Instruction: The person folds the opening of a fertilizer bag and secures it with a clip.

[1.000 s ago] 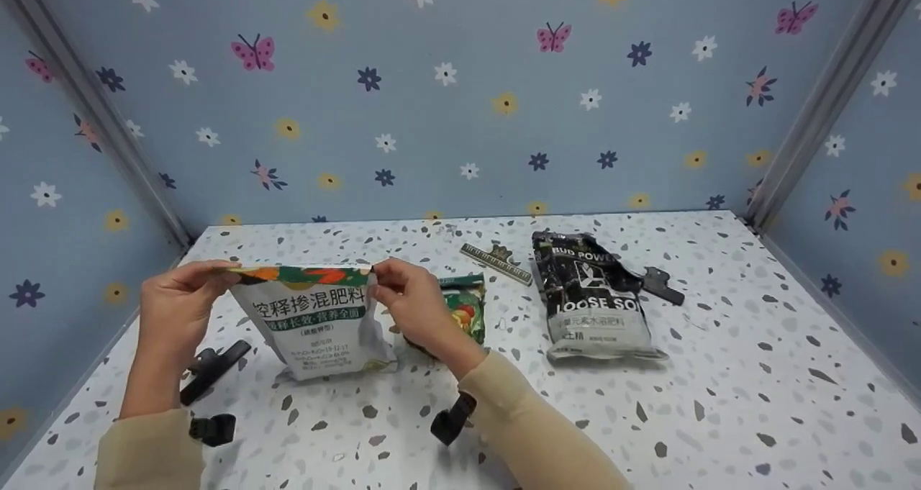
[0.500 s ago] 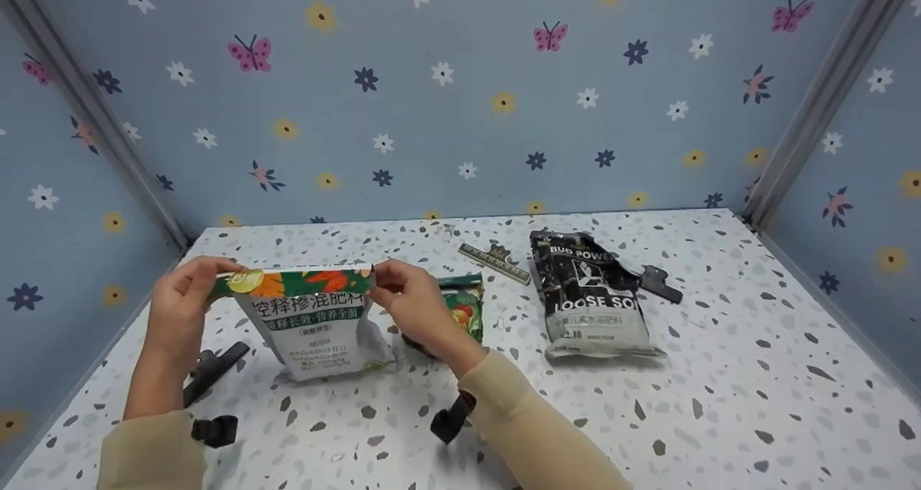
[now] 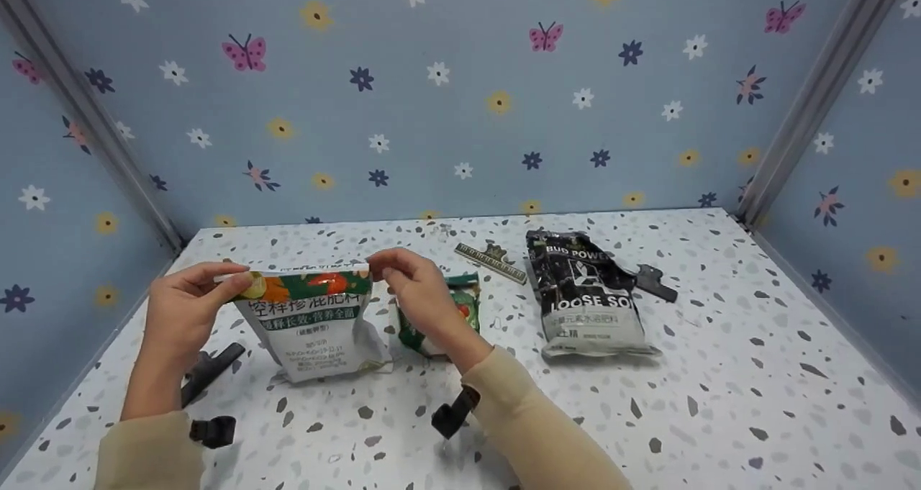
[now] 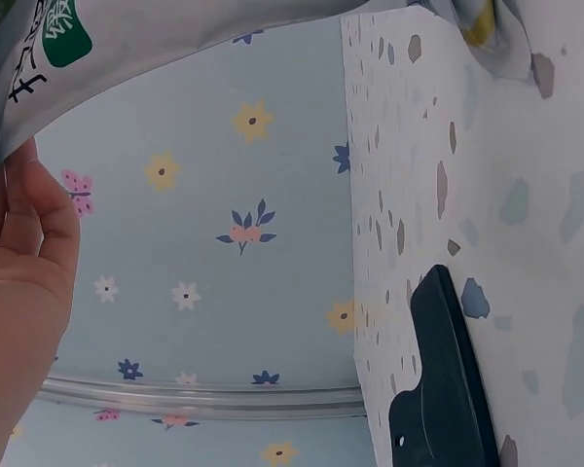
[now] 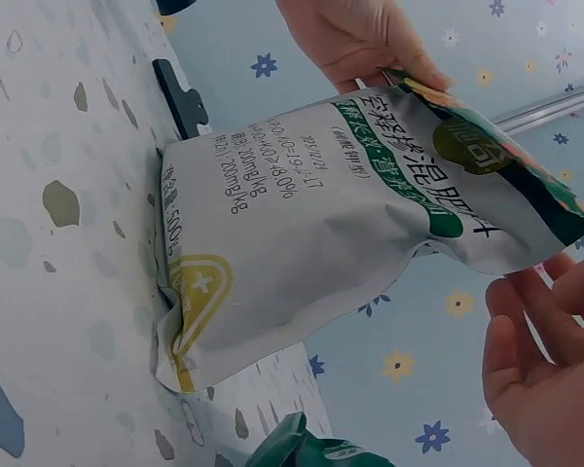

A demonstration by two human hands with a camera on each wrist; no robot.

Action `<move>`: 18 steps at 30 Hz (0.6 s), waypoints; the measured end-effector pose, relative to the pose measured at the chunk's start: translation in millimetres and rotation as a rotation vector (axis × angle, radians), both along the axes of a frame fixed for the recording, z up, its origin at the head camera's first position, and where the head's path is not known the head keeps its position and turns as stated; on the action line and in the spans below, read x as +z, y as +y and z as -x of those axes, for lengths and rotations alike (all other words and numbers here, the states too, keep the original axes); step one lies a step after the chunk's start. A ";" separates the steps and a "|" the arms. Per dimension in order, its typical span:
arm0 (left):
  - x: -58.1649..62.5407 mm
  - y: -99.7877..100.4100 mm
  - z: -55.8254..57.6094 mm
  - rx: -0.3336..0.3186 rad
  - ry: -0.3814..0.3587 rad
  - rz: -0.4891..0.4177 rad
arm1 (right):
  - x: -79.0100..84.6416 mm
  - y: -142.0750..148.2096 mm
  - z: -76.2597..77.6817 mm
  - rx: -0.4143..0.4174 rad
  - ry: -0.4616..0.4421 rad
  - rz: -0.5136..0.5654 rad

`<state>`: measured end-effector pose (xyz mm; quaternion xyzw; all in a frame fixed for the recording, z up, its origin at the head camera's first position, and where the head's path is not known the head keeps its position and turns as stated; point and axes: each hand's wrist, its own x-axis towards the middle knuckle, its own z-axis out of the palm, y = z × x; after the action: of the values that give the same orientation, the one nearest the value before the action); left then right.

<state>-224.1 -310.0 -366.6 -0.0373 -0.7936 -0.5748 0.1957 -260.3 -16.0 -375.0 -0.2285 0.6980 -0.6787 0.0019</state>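
A white fertilizer bag [image 3: 316,339] with a green, patterned top strip stands on the table, its top edge folded over toward me. My left hand [image 3: 183,306] pinches the left end of that fold, thumb on the front face. At the opposite end my right hand [image 3: 424,296] has loosely bent fingers right at the bag's top corner. In the right wrist view, the fingers of the right hand [image 5: 545,360] lie along the bag's edge, none over its front. A black clip [image 4: 448,379] lies beside the bag, below my left hand.
A small green packet [image 3: 464,306] stands behind my right forearm. Further back lies a brass-coloured clip [image 3: 491,262]. To the right is a black and white soil bag [image 3: 586,299] with another black clip [image 3: 655,283] against its side. Patterned walls [image 3: 460,116] enclose the table.
The folded top strip has come further forward and down over the front of the bag. The right hand has shifted slightly up and loosened at the corner; the left thumb now presses the fold's front.
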 end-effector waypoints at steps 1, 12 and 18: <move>0.6 0.5 0.2 0.018 -0.006 0.023 | 2.0 0.3 -0.8 -0.009 0.009 0.016; 3.6 2.5 0.7 0.079 -0.007 0.063 | 24.5 -18.3 -8.3 -0.135 0.536 -0.448; 3.0 -1.1 0.7 0.088 -0.006 0.055 | 42.0 -49.6 -16.0 -0.233 0.786 -0.943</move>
<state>-224.8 -311.1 -363.6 -0.0058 -0.8106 -0.5438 0.2172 -244.3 -65.6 -333.0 -0.3581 0.8912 -0.1586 -0.2287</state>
